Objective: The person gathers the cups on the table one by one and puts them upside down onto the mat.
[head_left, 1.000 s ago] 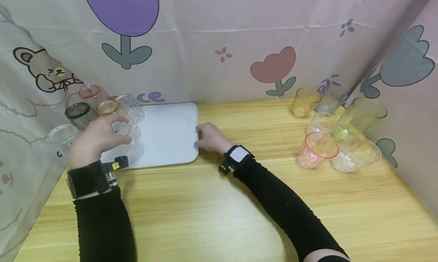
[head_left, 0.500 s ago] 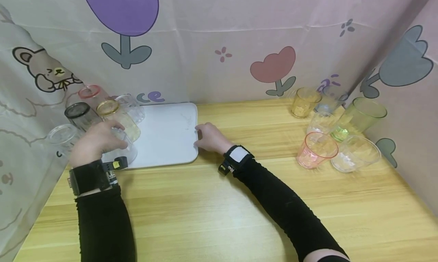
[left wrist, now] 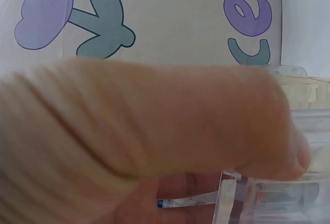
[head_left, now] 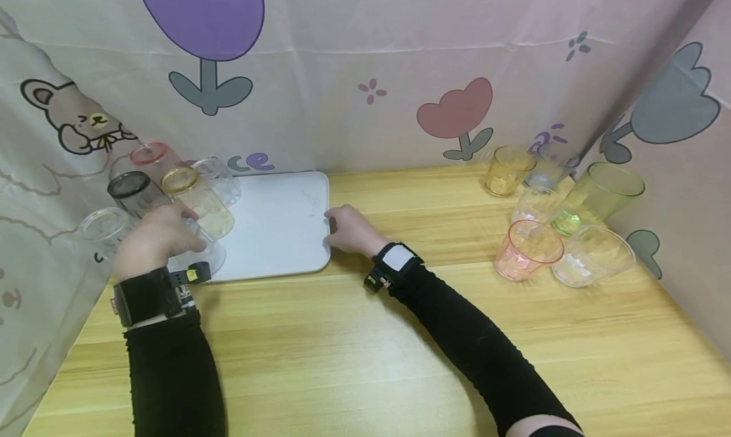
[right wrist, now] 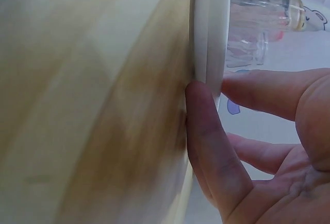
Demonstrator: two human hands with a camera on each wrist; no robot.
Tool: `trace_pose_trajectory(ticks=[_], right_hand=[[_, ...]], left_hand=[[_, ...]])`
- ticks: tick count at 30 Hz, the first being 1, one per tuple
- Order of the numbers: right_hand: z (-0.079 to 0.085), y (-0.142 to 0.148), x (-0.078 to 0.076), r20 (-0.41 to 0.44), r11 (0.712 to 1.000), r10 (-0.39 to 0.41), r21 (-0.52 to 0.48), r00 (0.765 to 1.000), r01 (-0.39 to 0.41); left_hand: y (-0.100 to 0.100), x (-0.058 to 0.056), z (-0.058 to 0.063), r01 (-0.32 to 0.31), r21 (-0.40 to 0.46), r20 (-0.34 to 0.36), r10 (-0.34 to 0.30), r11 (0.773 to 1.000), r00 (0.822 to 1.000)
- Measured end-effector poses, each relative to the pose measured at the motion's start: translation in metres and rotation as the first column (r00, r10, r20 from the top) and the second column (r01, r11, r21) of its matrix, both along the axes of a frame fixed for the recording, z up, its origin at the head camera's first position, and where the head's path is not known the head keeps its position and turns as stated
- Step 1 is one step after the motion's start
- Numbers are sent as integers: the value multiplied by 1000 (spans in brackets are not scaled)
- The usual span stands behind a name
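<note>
Left hand (head_left: 157, 237) has thumb and fingers partly closed around a clear glass (head_left: 212, 257) at the near left end of the white tray (head_left: 280, 228). Right hand (head_left: 354, 229) pinches the tray's right edge, thumb above, fingers below. Yellow-rimmed glass (head_left: 204, 205) just behind the clear one, black-rimmed glass (head_left: 137, 193) beside it. Tray lies flat on the wood surface (head_left: 320, 348).

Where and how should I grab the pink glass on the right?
I'd grip the pink glass around its outer wall, below the rim, coming from its near left side. It stands upright, mouth up, and its neighbours, a wide clear glass and a smaller clear glass, sit to its right and behind.
</note>
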State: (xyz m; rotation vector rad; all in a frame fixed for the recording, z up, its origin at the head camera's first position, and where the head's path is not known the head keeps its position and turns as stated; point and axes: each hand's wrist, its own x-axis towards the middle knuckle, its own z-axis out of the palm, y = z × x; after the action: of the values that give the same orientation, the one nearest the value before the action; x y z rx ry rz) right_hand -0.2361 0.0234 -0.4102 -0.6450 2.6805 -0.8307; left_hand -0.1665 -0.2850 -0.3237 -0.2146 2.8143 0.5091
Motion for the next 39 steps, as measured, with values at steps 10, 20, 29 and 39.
trace_pose_trajectory(ticks=[10,20,29,39], right_hand=[[-1,-1,0,-9,1000,-1,-3,1000,1],[11,6,-3,-38,976,-92,-200,995,83],[46,34,6,-209,889,-291,-419,934,183],[69,86,26,-264,671,-574,-695,775,260]], left_hand=[[0,4,7,20,17,-3,-20,1000,1000],[19,6,18,-53,9,-149,53,999,987],[57,-5,17,-15,59,-385,37,998,922],[112,-22,2,148,105,-437,-88,983,895]])
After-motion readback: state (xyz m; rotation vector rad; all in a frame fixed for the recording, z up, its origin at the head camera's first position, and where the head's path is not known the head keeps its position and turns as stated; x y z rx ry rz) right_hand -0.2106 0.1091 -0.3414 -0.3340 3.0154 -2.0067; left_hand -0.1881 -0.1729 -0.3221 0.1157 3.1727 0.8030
